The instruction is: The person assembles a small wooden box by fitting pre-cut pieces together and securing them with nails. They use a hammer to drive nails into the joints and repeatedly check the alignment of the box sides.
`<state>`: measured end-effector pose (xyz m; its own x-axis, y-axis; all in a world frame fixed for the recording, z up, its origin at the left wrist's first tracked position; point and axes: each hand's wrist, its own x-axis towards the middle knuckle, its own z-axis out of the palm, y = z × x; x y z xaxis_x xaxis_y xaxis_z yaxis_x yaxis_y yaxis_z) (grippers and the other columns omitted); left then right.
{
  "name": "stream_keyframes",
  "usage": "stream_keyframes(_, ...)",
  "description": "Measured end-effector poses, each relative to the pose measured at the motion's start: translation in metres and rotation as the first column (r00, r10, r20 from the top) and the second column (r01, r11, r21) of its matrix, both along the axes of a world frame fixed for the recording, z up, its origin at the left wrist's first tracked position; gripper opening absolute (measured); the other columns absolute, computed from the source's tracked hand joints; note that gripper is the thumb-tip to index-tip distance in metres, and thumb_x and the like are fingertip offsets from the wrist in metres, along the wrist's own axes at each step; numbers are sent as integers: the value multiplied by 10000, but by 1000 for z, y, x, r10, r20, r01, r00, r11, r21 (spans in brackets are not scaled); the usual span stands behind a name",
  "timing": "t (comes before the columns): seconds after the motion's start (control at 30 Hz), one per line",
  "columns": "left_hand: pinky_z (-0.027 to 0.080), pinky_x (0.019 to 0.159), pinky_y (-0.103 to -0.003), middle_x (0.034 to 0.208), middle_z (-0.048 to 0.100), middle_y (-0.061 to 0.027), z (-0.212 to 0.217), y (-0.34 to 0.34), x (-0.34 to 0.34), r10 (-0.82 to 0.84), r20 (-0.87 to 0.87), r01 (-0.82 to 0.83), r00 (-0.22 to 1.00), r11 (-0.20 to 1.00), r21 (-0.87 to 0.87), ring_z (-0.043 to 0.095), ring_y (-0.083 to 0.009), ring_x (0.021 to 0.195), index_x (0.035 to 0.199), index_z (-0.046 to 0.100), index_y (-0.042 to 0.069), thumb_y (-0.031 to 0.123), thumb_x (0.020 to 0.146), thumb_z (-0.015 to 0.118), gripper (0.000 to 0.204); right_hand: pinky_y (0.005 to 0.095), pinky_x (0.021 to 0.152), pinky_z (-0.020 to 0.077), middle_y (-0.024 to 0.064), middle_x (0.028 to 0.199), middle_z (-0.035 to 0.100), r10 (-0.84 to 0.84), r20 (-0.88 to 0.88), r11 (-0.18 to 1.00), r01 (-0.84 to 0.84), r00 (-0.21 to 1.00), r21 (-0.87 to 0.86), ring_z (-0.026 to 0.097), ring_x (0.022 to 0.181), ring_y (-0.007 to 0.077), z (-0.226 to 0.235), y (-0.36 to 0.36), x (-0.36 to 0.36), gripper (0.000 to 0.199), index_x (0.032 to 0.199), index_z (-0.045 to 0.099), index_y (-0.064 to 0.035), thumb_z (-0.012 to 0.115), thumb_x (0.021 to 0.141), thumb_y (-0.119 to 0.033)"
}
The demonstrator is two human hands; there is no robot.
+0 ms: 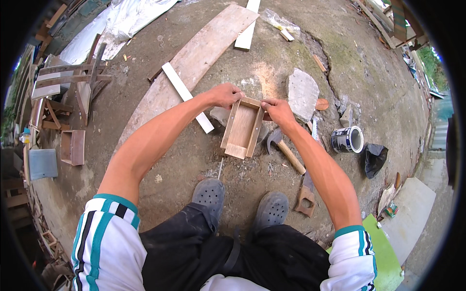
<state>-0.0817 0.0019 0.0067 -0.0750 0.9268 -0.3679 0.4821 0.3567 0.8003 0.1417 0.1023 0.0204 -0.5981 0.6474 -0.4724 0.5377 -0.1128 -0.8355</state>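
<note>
Between my hands is a small wooden box point(244, 123), long and shallow, with its inside facing up and its near end lower in the picture. My left hand point(226, 95) grips its far left corner with fingers closed. At the far right corner my right hand point(279, 112) pinches the rim, thumb on top and other fingers partly hidden behind the side. The near end of the box's bottom board sticks out past the side walls. A claw hammer point(290, 155) with a wooden handle lies on the ground just right of the box, below my right forearm.
A handsaw point(306, 198) lies near my right shoe. Left of the box, a white wooden strip point(187, 97) crosses a long plank point(204, 43). A concrete slab point(303, 94), a paint can point(347, 139) and a black bag point(374, 159) are rightward. Another wooden box point(73, 147) sits far left.
</note>
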Motion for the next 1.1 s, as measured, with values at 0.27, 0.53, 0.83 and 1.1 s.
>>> stream_keyframes(0.27,584,759,-327,965,732,-103,9,2,1,-58,-65,49,996,991,-127,701,-175,823,1216,721,47,307,1042,494,387,340,686,639,125,958,737,16,32,1000,-17,999,6,721,793,200,13,-4,-3,308,1177,737,-9,656,964,-217)
stream_keyframes(0.53,585,737,-332,949,728,-104,11,4,4,-57,-94,46,994,992,-120,698,-176,801,1191,728,45,313,1033,508,380,358,665,655,134,975,735,21,23,999,-20,1000,-45,727,804,228,14,0,-5,293,1177,743,-20,665,945,-183)
stream_keyframes(0.83,589,720,-328,935,723,-91,8,4,1,-19,-75,9,997,990,-140,694,-185,761,1168,735,49,314,1008,531,371,370,675,647,148,993,745,79,85,995,-84,993,54,747,778,235,12,2,-10,300,1168,752,-41,660,934,-205)
stream_keyframes(1.1,592,769,-352,991,737,-109,37,10,12,82,-72,-98,994,961,-259,704,-229,842,1192,729,84,359,1006,533,385,384,800,602,175,1025,755,137,210,959,-183,968,216,742,936,292,24,6,-10,337,1184,749,-78,628,923,-253)
